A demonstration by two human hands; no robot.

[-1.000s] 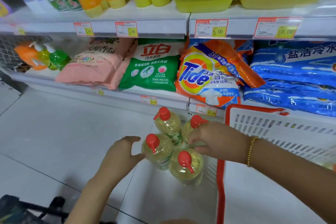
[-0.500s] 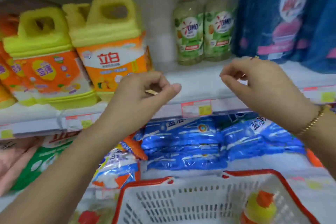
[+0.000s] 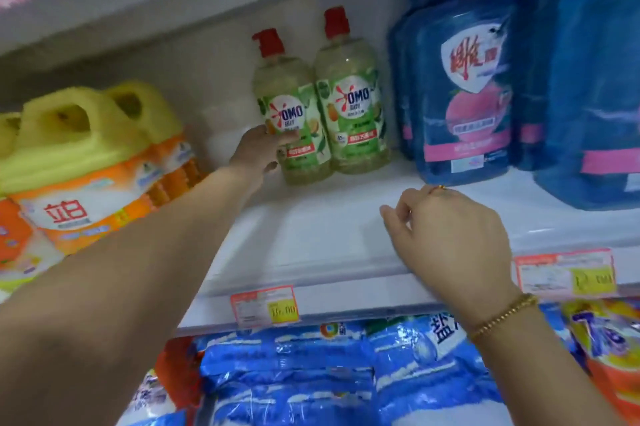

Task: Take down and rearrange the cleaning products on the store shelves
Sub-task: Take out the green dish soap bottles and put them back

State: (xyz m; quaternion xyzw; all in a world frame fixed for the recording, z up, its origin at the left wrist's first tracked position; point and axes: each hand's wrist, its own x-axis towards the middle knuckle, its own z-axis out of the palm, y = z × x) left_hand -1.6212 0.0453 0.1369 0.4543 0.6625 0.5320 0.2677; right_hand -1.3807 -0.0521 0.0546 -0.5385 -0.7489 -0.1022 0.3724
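Two OMO bottles with red caps and green labels stand side by side at the back of the white shelf (image 3: pixel 329 231). My left hand (image 3: pixel 258 150) reaches deep into the shelf and grips the left OMO bottle (image 3: pixel 294 121) around its lower body. The right OMO bottle (image 3: pixel 353 107) stands untouched beside it. My right hand (image 3: pixel 446 235) hovers over the front part of the shelf with its fingers loosely curled, holding nothing; a gold bracelet is on its wrist.
Yellow-topped orange detergent jugs (image 3: pixel 83 162) fill the shelf to the left. Blue refill pouches (image 3: pixel 464 96) stand to the right of the bottles. Blue bags (image 3: pixel 311 366) lie on the shelf below. Price tags (image 3: pixel 265 306) hang on the shelf edge.
A second ago both hands were down at the bottles on the floor. They rose to the shelf; my left hand went from hovering in front to gripping the left OMO bottle.
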